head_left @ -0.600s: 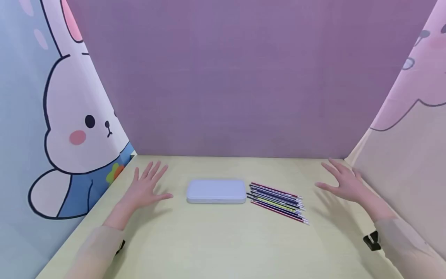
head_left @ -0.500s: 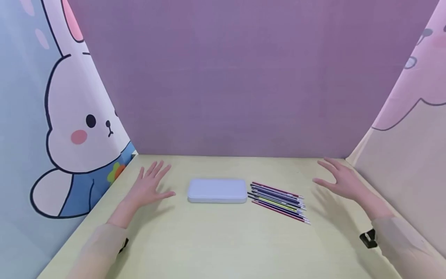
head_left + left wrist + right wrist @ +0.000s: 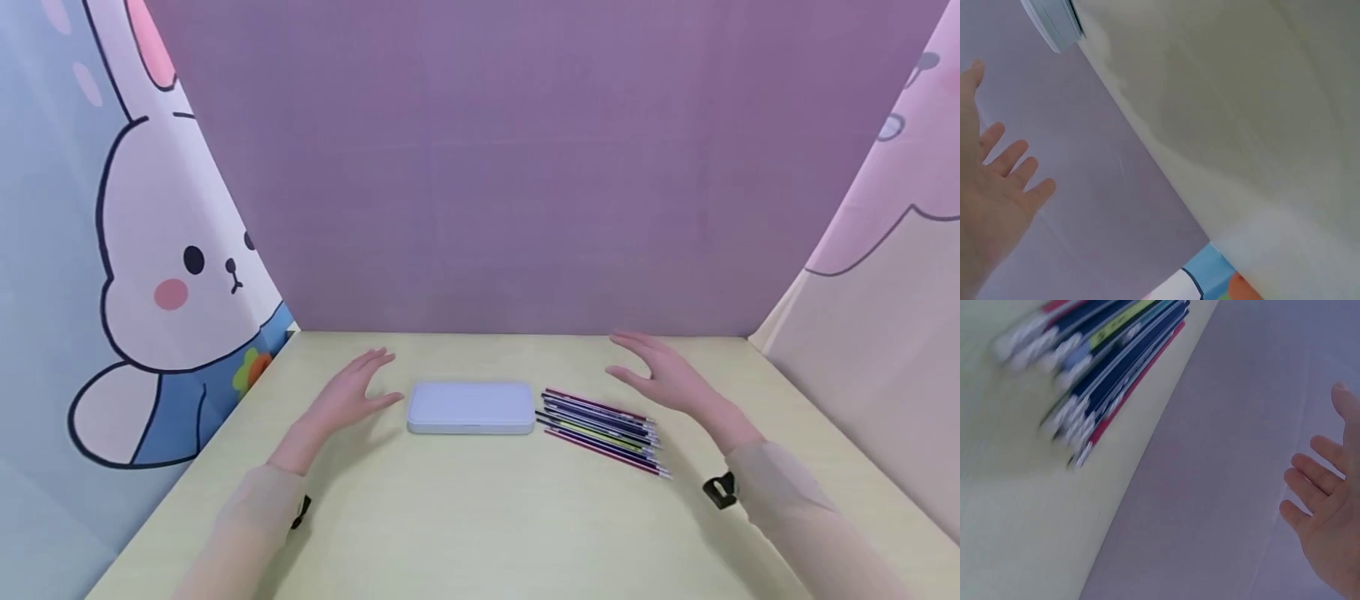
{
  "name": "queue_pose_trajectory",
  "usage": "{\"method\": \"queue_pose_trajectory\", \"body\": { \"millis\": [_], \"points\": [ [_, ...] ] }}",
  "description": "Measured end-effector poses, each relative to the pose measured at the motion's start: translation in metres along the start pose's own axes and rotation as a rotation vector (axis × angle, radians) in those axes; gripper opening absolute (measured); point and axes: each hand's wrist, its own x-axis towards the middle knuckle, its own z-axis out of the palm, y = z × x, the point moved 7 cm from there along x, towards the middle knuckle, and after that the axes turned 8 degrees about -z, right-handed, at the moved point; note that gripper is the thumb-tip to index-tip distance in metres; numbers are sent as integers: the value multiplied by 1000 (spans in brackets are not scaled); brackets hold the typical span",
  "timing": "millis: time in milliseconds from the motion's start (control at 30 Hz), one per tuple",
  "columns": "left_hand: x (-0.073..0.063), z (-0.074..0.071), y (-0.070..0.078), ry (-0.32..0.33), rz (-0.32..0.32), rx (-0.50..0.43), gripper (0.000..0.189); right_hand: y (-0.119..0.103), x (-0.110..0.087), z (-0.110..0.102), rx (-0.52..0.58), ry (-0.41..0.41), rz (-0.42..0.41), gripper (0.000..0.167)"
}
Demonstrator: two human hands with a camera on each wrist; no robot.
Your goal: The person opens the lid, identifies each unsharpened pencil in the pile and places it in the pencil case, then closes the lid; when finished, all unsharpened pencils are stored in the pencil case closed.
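Note:
A closed, pale lavender pencil case (image 3: 471, 407) lies flat near the middle of the table. Just right of it, a loose row of pencils (image 3: 600, 431), mostly dark with some red and one yellow-green, slants down to the right. My left hand (image 3: 351, 396) hovers left of the case, thumb pointing toward its side and fingers spread. Above the far right part of the pencils is my right hand (image 3: 663, 375), thumb and fingers apart. Both hands hold nothing. In the right wrist view the white ends of the pencils (image 3: 1104, 375) show close up, blurred.
The light wooden table (image 3: 465, 525) meets a purple back panel (image 3: 495, 167). A rabbit-printed cloth (image 3: 172, 250) bounds the left side, and a pink and beige cloth (image 3: 892, 333) bounds the right. Dark straps (image 3: 722, 490) show at both forearms.
Both hands have moved inward: the left one rightward to the case, the right one leftward to over the pencils. The case and pencils stay where they were.

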Motion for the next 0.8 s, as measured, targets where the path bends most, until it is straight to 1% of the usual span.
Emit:
{"method": "queue_pose_trajectory", "body": {
  "millis": [100, 233, 400, 567, 633, 800],
  "points": [
    [6, 5, 3, -22, -6, -37, 71, -8, 13, 9, 23, -5, -30, 59],
    [12, 11, 6, -46, -37, -88, 68, -16, 29, 21, 64, -6, -61, 59],
    [17, 17, 10, -55, -52, -143, 64, -23, 46, 35, 135, -36, -51, 64],
    [20, 21, 13, -72, -65, -172, 64, -30, 61, 48, 177, -62, -77, 64],
    [22, 25, 13, -93, -68, -185, 65, -33, 66, 54, 189, -66, -96, 62],
    [26, 39, 13, -185, -76, -198, 69, -38, 75, 67, 194, -68, -152, 58]
  ]
}}
